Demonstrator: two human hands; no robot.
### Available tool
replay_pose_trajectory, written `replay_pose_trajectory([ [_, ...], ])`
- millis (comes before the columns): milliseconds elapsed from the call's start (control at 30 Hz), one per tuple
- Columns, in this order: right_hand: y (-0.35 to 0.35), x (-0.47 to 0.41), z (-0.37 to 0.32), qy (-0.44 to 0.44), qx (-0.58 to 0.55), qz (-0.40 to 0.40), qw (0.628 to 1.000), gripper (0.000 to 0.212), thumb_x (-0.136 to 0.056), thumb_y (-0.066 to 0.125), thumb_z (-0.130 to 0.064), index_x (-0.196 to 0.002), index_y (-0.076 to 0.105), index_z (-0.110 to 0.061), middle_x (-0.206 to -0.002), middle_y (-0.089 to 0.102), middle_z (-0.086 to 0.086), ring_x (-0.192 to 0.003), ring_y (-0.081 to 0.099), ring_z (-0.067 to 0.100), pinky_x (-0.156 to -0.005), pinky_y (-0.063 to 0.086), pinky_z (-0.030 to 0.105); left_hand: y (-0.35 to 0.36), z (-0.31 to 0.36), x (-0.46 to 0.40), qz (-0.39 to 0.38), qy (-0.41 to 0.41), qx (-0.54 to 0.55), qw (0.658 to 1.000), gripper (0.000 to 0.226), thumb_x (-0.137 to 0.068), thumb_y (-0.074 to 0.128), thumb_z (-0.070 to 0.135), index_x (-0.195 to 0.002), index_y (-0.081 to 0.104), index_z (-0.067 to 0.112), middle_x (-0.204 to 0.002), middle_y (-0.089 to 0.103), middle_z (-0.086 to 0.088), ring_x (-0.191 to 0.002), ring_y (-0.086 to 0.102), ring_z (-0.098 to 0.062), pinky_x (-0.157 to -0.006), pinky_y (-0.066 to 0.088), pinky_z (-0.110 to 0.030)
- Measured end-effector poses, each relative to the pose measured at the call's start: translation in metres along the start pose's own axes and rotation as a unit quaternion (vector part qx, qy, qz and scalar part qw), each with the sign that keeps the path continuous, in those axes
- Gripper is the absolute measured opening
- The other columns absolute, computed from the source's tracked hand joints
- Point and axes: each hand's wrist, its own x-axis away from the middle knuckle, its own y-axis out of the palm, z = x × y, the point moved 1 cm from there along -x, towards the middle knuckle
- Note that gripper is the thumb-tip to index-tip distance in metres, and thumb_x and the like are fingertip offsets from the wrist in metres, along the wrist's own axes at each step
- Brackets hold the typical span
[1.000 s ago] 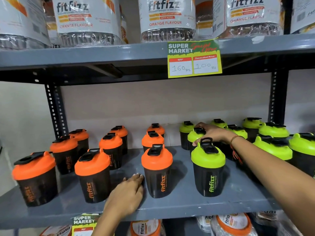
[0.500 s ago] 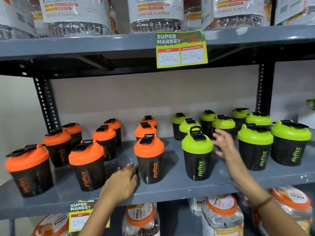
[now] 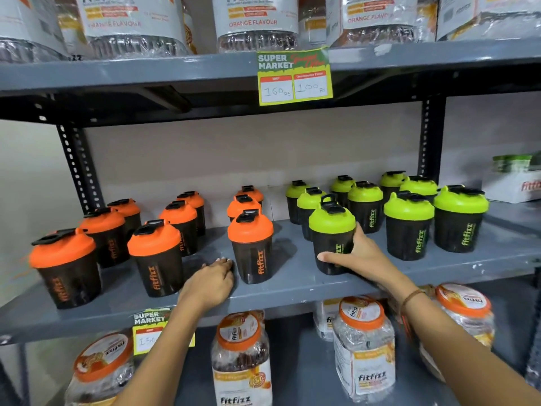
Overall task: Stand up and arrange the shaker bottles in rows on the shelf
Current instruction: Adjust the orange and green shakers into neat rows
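The right hand (image 3: 355, 256) wraps round the near green shaker (image 3: 332, 235), likely to line it up with its row; the left hand (image 3: 212, 281) lies flat and loose on the shelf (image 3: 292, 285) beside an orange shaker (image 3: 251, 247), maybe for balance.

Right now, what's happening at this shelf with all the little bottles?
A person is tidying shaker bottles into rows on a grey shelf. The right hand grips the front green-lidded shaker, which stands upright on the shelf. The left hand rests flat on the shelf beside the front orange-lidded shaker. All the shakers stand upright, orange left, green right.
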Motion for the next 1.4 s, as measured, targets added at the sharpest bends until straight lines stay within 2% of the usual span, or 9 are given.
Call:
replay_pose_trajectory([
  [300, -0.013, -0.001, 0.005, 0.038, -0.037, -0.027, 0.998, 0.102, -0.057, 0.087, -0.053, -0.143, 0.037, -0.029, -0.136, 0.059, -0.002, -0.121, 0.056, 0.018, -0.103, 0.046, 0.037, -0.002, 0.002, 0.003, 0.004, -0.014, 0.012, 1.0, 0.044, -0.099, 0.029, 0.029, -0.139, 0.044, 0.02, -0.15, 0.042, -0.008, -0.132, 0.044, -0.033, -0.115, 0.027, -0.044],
  [400, -0.015, 0.003, 0.004, 0.031, -0.066, -0.026, 0.997, 0.118, -0.055, 0.088, -0.056, -0.151, 0.024, -0.031, -0.144, 0.052, -0.003, -0.13, 0.051, 0.018, -0.108, 0.042, 0.037, -0.002, 0.003, 0.005, 0.012, -0.016, 0.015, 1.0, 0.043, -0.099, 0.029, 0.03, -0.137, 0.045, 0.02, -0.149, 0.044, -0.007, -0.131, 0.045, -0.034, -0.11, 0.032, -0.044],
  [500, -0.01, 0.016, -0.002, 0.011, -0.132, 0.105, 0.986, 0.123, -0.058, 0.083, -0.059, -0.155, 0.011, -0.035, -0.156, 0.034, 0.003, -0.142, 0.037, 0.021, -0.115, 0.034, 0.042, -0.003, 0.004, 0.005, 0.018, -0.016, 0.016, 1.0, 0.042, -0.098, 0.029, 0.03, -0.135, 0.046, 0.021, -0.147, 0.046, -0.007, -0.13, 0.046, -0.035, -0.106, 0.035, -0.045],
  [667, 0.022, 0.049, -0.049, -0.181, -0.026, 0.339, 0.923, 0.088, -0.074, 0.072, -0.061, -0.145, 0.032, -0.029, -0.142, 0.037, -0.015, -0.136, 0.036, 0.01, -0.112, 0.035, 0.037, -0.003, 0.005, 0.007, 0.028, -0.022, 0.027, 0.999, 0.04, -0.098, 0.03, 0.03, -0.131, 0.049, 0.021, -0.142, 0.052, -0.008, -0.126, 0.049, -0.034, -0.101, 0.039, -0.044],
  [767, 0.057, 0.048, -0.086, -0.234, 0.016, 0.236, 0.943, 0.078, -0.076, 0.069, -0.061, -0.142, 0.037, -0.033, -0.138, 0.039, -0.019, -0.132, 0.04, 0.007, -0.107, 0.042, 0.036, -0.004, 0.006, 0.008, 0.031, -0.023, 0.032, 0.999, 0.039, -0.097, 0.03, 0.031, -0.13, 0.05, 0.022, -0.141, 0.052, -0.007, -0.126, 0.049, -0.035, -0.102, 0.039, -0.045],
  [900, 0.097, 0.03, -0.101, -0.108, -0.016, 0.024, 0.994, 0.105, -0.065, 0.074, -0.066, -0.149, 0.022, -0.031, -0.15, 0.041, -0.007, -0.136, 0.043, 0.015, -0.107, 0.044, 0.043, -0.005, 0.007, 0.01, 0.036, -0.026, 0.033, 0.998, 0.038, -0.096, 0.032, 0.031, -0.127, 0.052, 0.022, -0.138, 0.055, -0.008, -0.122, 0.051, -0.034, -0.095, 0.042, -0.043],
  [1000, 0.107, 0.014, -0.094, -0.044, -0.078, -0.066, 0.994, 0.106, -0.058, 0.083, -0.058, -0.144, 0.028, -0.031, -0.136, 0.054, -0.008, -0.125, 0.053, 0.013, -0.095, 0.044, 0.027, -0.006, 0.006, 0.011, 0.039, -0.024, 0.031, 0.998, 0.037, -0.095, 0.032, 0.03, -0.125, 0.052, 0.022, -0.136, 0.056, -0.008, -0.12, 0.053, -0.033, -0.092, 0.043, -0.042],
  [1200, 0.113, 0.001, -0.077, -0.002, -0.109, -0.116, 0.987, 0.074, -0.061, 0.088, -0.035, -0.12, 0.045, -0.028, -0.128, 0.061, -0.004, -0.115, 0.061, 0.013, -0.1, 0.051, 0.04, -0.006, 0.004, 0.01, 0.041, -0.018, 0.026, 0.999, 0.04, -0.095, 0.031, 0.032, -0.127, 0.052, 0.021, -0.141, 0.053, -0.007, -0.123, 0.051, -0.033, -0.097, 0.043, -0.044],
  [1400, 0.11, -0.003, -0.075, -0.004, -0.125, -0.137, 0.983, 0.081, -0.057, 0.086, -0.037, -0.123, 0.038, -0.038, -0.134, 0.059, -0.002, -0.12, 0.058, 0.016, -0.104, 0.048, 0.044, -0.006, 0.004, 0.01, 0.046, -0.016, 0.028, 0.998, 0.036, -0.094, 0.032, 0.032, -0.121, 0.054, 0.02, -0.131, 0.059, -0.009, -0.115, 0.056, -0.033, -0.091, 0.046, -0.045],
])
